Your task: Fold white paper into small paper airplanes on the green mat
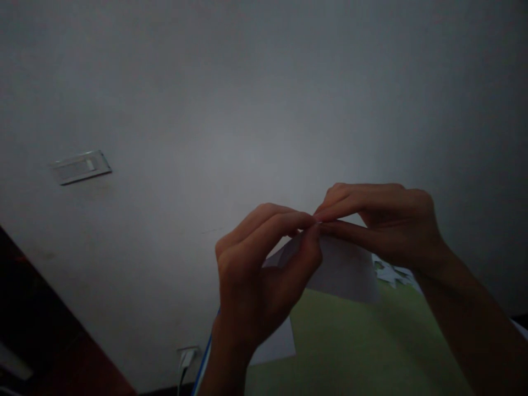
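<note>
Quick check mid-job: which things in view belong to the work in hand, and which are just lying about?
In hand:
- paper sheet, pinched by the left hand and right hand

Apparently not in use:
- loose white sheet on the green surface
- jagged white pieces
- wall plate
- white plug

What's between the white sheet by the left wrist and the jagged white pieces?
In the head view, green surface lies between the white sheet and jagged white pieces, partly hidden by the held paper.
</note>
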Demonstrator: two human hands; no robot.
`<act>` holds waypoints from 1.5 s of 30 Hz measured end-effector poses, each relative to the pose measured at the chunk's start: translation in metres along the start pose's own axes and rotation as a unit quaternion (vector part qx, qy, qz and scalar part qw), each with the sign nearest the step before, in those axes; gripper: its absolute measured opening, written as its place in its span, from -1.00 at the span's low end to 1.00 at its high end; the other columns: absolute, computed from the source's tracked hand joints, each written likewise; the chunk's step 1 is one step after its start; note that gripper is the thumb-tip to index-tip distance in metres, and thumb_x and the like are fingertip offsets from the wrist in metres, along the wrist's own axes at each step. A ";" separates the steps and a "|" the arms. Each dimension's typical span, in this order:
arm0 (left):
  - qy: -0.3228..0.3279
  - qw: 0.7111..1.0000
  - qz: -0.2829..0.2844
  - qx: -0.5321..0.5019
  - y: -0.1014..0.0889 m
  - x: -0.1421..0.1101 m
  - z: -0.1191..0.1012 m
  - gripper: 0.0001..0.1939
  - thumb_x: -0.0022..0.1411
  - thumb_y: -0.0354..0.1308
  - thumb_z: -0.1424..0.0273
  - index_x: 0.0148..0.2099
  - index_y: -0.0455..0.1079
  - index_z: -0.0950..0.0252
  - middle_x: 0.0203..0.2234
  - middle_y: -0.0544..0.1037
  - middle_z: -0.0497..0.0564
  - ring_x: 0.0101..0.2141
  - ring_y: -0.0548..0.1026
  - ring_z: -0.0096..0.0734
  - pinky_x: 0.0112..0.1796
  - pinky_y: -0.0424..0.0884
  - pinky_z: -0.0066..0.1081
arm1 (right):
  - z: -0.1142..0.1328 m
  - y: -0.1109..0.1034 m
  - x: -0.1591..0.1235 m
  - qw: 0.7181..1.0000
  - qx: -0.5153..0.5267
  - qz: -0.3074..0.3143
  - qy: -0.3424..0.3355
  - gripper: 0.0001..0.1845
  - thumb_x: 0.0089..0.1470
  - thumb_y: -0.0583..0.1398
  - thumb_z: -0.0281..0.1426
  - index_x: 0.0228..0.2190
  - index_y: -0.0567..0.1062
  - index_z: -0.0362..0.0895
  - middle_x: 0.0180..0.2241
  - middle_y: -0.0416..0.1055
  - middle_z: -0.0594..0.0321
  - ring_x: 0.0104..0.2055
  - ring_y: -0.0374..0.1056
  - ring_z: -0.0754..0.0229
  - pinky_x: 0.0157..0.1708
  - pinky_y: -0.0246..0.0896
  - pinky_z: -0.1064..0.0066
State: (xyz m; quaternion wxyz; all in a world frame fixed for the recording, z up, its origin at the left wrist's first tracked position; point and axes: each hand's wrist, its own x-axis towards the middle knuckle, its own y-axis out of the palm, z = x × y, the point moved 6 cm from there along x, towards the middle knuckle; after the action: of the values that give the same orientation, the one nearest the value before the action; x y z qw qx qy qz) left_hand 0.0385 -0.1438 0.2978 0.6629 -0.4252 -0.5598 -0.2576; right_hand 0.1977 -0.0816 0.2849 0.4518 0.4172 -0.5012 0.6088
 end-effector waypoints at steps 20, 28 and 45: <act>-0.067 0.997 0.024 0.023 -0.001 -0.001 0.016 -0.96 0.32 0.29 0.42 -0.22 0.55 0.16 -0.37 0.65 -0.06 -0.36 0.60 -0.39 -0.25 0.59 -0.37 | -0.006 0.003 0.000 0.997 -0.019 0.010 0.073 -0.86 0.11 0.39 -0.20 -0.28 0.70 0.06 -0.29 0.64 0.25 -0.27 0.53 0.10 -0.22 0.45 0.24; -0.129 0.990 0.000 -0.048 -0.001 -0.009 0.038 -0.98 0.28 0.34 0.38 -0.22 0.59 0.17 -0.33 0.68 -0.02 -0.32 0.64 -0.34 -0.26 0.60 -0.35 | -0.023 0.005 -0.005 0.982 -0.015 0.043 0.183 -0.75 0.08 0.38 -0.09 -0.37 0.68 0.01 -0.36 0.62 0.25 -0.31 0.51 0.13 -0.33 0.40 0.34; -0.150 0.986 0.060 -0.037 -0.002 -0.007 0.043 -0.92 0.28 0.34 0.33 -0.28 0.63 0.17 -0.43 0.68 -0.04 -0.40 0.63 -0.34 -0.34 0.58 -0.40 | -0.010 0.010 0.000 0.983 -0.033 0.043 0.176 -0.73 0.13 0.34 -0.07 -0.38 0.68 0.00 -0.39 0.61 0.27 -0.34 0.49 0.16 -0.34 0.38 0.35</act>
State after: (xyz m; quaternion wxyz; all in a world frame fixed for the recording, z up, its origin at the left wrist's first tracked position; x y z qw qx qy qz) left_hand 0.0124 -0.1090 0.2918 0.5694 -0.5164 -0.6162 -0.1715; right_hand 0.1873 -0.0729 0.2811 0.5203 0.2661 -0.4511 0.6745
